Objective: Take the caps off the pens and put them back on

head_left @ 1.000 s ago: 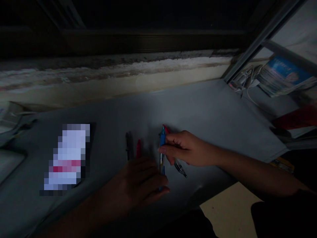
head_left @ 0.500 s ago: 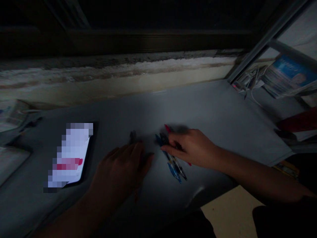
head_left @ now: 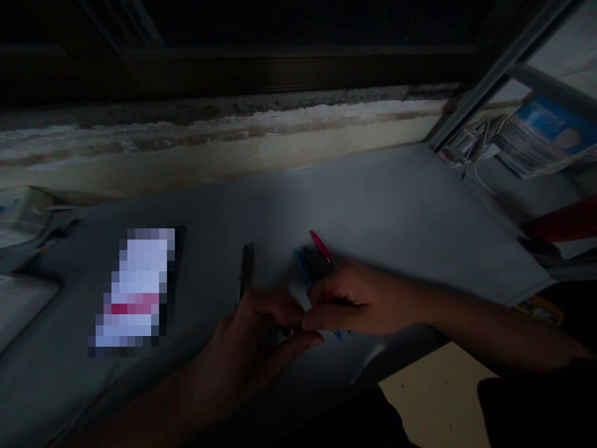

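My left hand (head_left: pixel 261 336) is curled, its thumb and fingertips meeting those of my right hand (head_left: pixel 352 298) low over the desk. The fingers of my right hand are bent and pressed together; anything pinched where the hands meet is too dark to make out. Beyond and partly under my right hand lie a pink pen (head_left: pixel 321 244), a blue pen (head_left: pixel 302 264) and a dark pen (head_left: pixel 311 258). Tips of the blue and dark pens show below that hand. A black pen (head_left: pixel 244 267) lies just past my left hand, its near end hidden.
A phone with a lit, blurred-out screen (head_left: pixel 135 286) lies on the grey desk (head_left: pixel 373 205) to the left. Boxes and papers (head_left: pixel 23 214) sit at the left edge. Cables (head_left: pixel 476 143) and a blue-covered stack (head_left: pixel 545 140) are on the right, beside a metal frame.
My left hand has moved right, off the black pen, and turned to meet my right hand. My right hand has shifted slightly nearer me. The red pen below my left hand no longer shows.
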A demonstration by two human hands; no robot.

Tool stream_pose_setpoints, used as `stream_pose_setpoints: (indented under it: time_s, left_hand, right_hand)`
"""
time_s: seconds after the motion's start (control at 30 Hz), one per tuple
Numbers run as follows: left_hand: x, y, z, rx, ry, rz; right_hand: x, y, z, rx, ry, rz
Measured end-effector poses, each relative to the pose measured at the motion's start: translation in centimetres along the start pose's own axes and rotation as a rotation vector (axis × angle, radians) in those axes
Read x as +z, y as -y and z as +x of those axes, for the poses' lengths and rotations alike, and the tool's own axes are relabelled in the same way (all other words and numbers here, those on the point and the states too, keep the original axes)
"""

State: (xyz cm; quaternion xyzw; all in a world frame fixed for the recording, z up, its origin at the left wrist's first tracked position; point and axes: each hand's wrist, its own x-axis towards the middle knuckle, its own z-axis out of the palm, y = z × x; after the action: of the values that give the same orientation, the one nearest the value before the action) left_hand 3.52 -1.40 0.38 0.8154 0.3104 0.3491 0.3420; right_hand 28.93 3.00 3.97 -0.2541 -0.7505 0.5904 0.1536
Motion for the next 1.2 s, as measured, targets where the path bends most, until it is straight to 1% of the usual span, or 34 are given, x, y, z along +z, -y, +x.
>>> stream_pose_setpoints:
  time_s: [0.03,0.07,0.1,0.13,0.2,0.23,0.27,0.3,0.33,0.4,0.47,0.53,0.6,0.63,0.67,0.7,0.77,0.8,0.87,0.93,1.0,1.07,1.13,1.2]
  left_hand:
    - [0.1,-0.2,0.0,0.010,-0.042,-0.033]
    - [0.1,-0.4,0.1,0.010,-0.095,-0.052]
    - [-0.1,-0.5,0.2,0.002,-0.133,-0.038]
    - [-0.3,-0.6,0.4,-0.015,-0.147,0.002]
    - [-0.7,-0.5,0.9,-0.030,-0.074,0.104]
    - [-0.8,-0.4,1.0,-0.026,-0.063,0.162]
    - [-0.9,-0.2,1.2,-0.012,-0.060,0.213]
    - [-1.0,0.0,1.3,0.007,-0.071,0.255]
    - [-0.9,0.1,1.4,0.025,-0.085,0.282]
    - [-0.8,0.2,1.5,0.037,-0.098,0.282]
    - [-0.8,0.0,1.6,0.003,-0.053,0.197]
    - [-1.1,-0.5,1.8,-0.088,0.048,0.052]
    - [-1.5,-1.0,2.0,-0.212,0.168,-0.089]
    - [-1.8,-1.1,2.2,-0.267,0.211,-0.139]
    - [-2.2,-1.2,2.3,-0.310,0.239,-0.170]
    - [-2.5,-1.1,2.5,-0.340,0.250,-0.180]
    - [-3.0,-0.8,2.7,-0.355,0.208,-0.139]
    - [-3.2,-0.5,2.8,-0.349,0.167,-0.094]
    - [-3.4,-0.1,2.9,-0.311,0.096,0.000]
    - [-3.4,0.3,2.9,-0.262,0.080,0.065]
    - [-3.3,0.6,2.9,-0.229,0.085,0.107]
    - [-3.2,0.7,2.8,-0.212,0.074,0.130]
    - [-3.1,0.7,2.8,-0.205,0.062,0.145]
    - [-3.0,0.8,2.8,-0.203,0.069,0.163]
  right_hand:
    - [0.1,0.1,0.0,-0.007,0.028,0.017]
    - [0.3,0.1,0.1,-0.006,0.021,0.036]
    - [0.4,0.2,0.1,0.003,-0.019,0.060]
    - [0.5,0.1,0.2,0.014,-0.097,0.088]
    - [0.6,-0.1,0.3,0.033,-0.299,0.142]
    - [0.6,-0.2,0.4,0.035,-0.394,0.163]
    - [0.6,-0.4,0.5,0.033,-0.463,0.186]
    - [0.6,-0.6,0.6,0.032,-0.491,0.213]
    - [0.6,-0.7,0.7,0.032,-0.487,0.248]
    - [0.6,-0.9,0.6,0.040,-0.427,0.312]
    - [0.3,-0.9,0.4,0.044,-0.362,0.333]
    - [-0.2,-0.7,0.1,0.015,-0.276,0.301]
    - [-0.9,-0.5,-0.3,-0.051,-0.138,0.233]
    - [-1.3,-0.4,-0.4,-0.087,-0.090,0.183]
    - [-1.7,-0.3,-0.5,-0.122,-0.084,0.121]
    - [-2.1,-0.2,-0.6,-0.135,-0.104,0.069]
    - [-2.6,0.0,-0.8,-0.108,-0.196,0.003]
    - [-2.8,0.0,-0.9,-0.078,-0.234,-0.004]
    - [-3.1,0.1,-1.0,-0.024,-0.264,-0.010]
    - [-3.1,0.0,-1.1,-0.009,-0.284,-0.064]
    - [-3.1,-0.2,-1.1,-0.028,-0.323,-0.151]
    - [-3.2,-0.5,-1.0,-0.088,-0.376,-0.239]
    - [-3.3,-0.8,-1.0,-0.110,-0.396,-0.273]
    - [-3.4,-0.9,-0.9,-0.074,-0.354,-0.247]
